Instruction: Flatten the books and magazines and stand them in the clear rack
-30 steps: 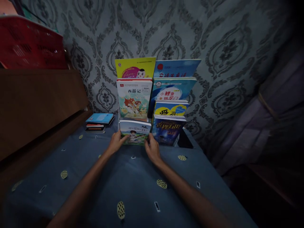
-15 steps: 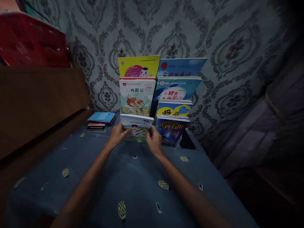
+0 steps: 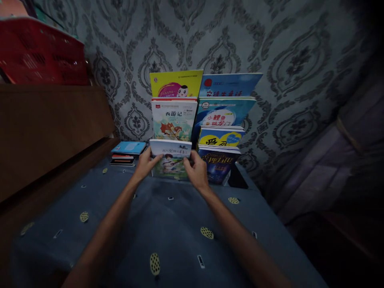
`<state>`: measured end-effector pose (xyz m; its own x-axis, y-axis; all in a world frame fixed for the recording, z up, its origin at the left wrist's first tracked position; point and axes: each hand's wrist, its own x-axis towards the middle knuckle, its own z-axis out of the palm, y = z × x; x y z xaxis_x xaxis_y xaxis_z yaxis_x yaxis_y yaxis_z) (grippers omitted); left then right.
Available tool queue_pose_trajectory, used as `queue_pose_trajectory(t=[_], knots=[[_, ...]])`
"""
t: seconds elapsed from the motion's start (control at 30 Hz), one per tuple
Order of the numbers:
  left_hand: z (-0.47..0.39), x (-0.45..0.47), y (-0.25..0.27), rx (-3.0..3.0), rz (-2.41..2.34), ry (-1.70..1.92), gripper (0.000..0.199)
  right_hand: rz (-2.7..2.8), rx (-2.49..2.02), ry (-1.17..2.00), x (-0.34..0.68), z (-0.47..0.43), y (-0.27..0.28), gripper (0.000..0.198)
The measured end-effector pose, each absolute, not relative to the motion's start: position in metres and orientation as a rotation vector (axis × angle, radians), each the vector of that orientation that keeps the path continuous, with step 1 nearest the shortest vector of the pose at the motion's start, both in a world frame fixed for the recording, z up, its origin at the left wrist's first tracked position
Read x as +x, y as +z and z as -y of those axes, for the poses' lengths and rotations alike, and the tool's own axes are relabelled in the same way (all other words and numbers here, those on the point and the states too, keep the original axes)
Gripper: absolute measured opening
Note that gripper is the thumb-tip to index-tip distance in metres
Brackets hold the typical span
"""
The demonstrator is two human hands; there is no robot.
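Observation:
Between my two hands is a small book (image 3: 171, 163) with a pale sky and green field on its cover, tilted back a little. My left hand (image 3: 145, 163) grips its left edge, thumb across the front. On the opposite edge my right hand (image 3: 196, 169) is closed the same way. Right behind it stands a white and green book (image 3: 174, 120), and behind that a taller yellow book (image 3: 177, 83). To the right, a dark blue book (image 3: 216, 164) stands in front of a yellow and blue book (image 3: 221, 137), a teal book (image 3: 228, 108) and a tall blue book (image 3: 231, 84).
A short stack of books (image 3: 128, 149) lies flat at the left, blue one on top. A dark flat object (image 3: 237, 178) lies right of the standing books. A red basket (image 3: 45, 52) sits on a brown wooden cabinet (image 3: 54, 124). Patterned wallpaper (image 3: 135, 60) rises behind.
Both hands have raised the small book slightly and shifted it left, and more of its cover shows. The other books have stayed in place.

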<state>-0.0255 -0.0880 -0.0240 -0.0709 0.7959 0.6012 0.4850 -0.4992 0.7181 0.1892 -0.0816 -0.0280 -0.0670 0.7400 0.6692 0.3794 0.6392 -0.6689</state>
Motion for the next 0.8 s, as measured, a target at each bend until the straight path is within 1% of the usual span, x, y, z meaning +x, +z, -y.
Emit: queue_pose_trajectory(t=[0.13, 0.27, 0.37, 0.5, 0.8], knots=[[0.093, -0.020, 0.025, 2.079, -1.381, 1.840, 0.036, 1.570, -0.751, 0.331, 0.187, 0.086, 0.012, 0.015], [0.095, -0.015, 0.050, 2.158, -1.247, 2.039, 0.045, 1.494, -0.588, 0.278, 0.185, 0.090, 0.038, 0.014], [0.090, -0.012, 0.046, 2.148, -1.214, 2.072, 0.047, 1.482, -0.558, 0.278, 0.184, 0.086, 0.040, 0.014], [0.075, -0.010, 0.027, 2.074, -1.281, 2.097, 0.043, 1.519, -0.555, 0.349, 0.184, 0.072, 0.029, 0.014], [0.050, -0.019, 0.011, 2.125, -1.382, 1.998, 0.039, 1.553, -0.594, 0.443, 0.184, 0.043, 0.008, 0.018]])
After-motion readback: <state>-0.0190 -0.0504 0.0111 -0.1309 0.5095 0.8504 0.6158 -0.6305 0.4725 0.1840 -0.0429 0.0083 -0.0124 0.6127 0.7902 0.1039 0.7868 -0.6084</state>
